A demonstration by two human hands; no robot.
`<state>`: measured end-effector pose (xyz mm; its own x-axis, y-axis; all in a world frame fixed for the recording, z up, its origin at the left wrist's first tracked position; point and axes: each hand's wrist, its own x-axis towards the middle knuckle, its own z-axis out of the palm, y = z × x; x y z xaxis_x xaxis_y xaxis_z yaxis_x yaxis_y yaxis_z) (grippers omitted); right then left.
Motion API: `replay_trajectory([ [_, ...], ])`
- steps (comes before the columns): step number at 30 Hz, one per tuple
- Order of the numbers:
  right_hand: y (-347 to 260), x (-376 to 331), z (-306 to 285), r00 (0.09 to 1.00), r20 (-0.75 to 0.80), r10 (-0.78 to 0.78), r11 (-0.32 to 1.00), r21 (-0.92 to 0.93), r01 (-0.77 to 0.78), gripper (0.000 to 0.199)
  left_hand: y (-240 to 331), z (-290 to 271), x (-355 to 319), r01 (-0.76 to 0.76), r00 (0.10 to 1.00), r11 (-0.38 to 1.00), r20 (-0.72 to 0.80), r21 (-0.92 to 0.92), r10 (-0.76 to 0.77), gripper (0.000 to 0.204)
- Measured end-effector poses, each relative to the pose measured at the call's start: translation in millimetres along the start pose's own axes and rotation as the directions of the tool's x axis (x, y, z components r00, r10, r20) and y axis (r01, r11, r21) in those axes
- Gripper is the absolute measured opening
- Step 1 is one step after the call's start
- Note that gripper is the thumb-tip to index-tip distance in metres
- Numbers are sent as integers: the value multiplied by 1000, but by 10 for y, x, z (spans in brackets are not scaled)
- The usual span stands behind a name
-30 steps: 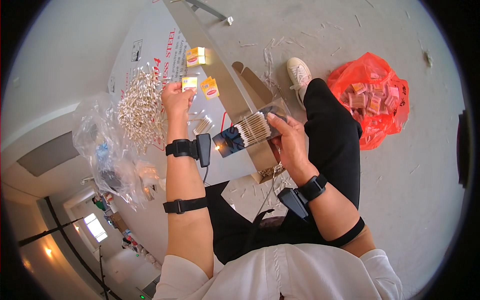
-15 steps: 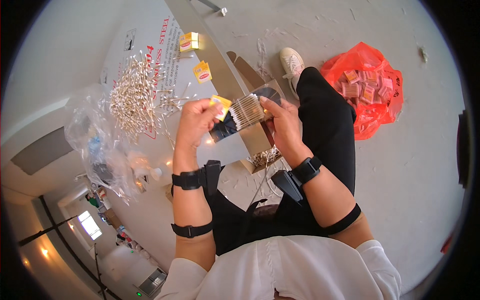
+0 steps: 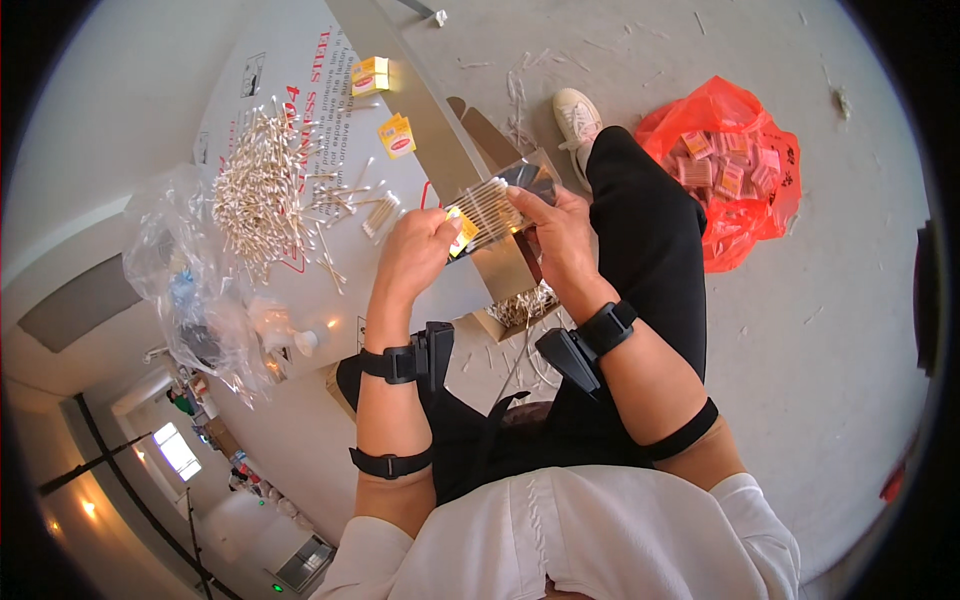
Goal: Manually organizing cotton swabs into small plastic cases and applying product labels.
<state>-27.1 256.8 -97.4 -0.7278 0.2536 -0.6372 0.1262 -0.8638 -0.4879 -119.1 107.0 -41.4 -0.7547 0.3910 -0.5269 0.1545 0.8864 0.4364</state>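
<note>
My right hand (image 3: 560,235) holds a clear plastic sleeve filled with a bundle of cotton swabs (image 3: 495,205), just past the table's edge. My left hand (image 3: 420,250) pinches a small yellow label card (image 3: 462,230) against the lower end of that sleeve. Both hands are closed on what they hold. A large loose heap of cotton swabs (image 3: 262,190) lies on the white table (image 3: 330,290) to the left of my left hand. Two more yellow cards lie farther up the table, one (image 3: 397,135) near the edge and one (image 3: 370,72) beyond it.
A crumpled clear plastic bag (image 3: 190,290) sits at the table's left end. A red bag (image 3: 735,165) full of small packets rests on the concrete floor to the right of my leg. A cardboard box (image 3: 520,305) holding swabs stands under the table edge.
My left hand came back from the table with a yellow card and brought it to the swab sleeve. The right hand kept holding the sleeve.
</note>
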Motion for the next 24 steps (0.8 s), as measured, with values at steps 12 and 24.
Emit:
replay_trajectory([
  [12,-12,-6,18,1000,11,-4,1000,-13,4,10,285,-65,50,22,999,988,-43,152,-16,29],
  [24,-29,-9,26,1000,-11,0,1000,-6,0,7,118,180,14,-18,963,962,-264,-272,-57,13],
])
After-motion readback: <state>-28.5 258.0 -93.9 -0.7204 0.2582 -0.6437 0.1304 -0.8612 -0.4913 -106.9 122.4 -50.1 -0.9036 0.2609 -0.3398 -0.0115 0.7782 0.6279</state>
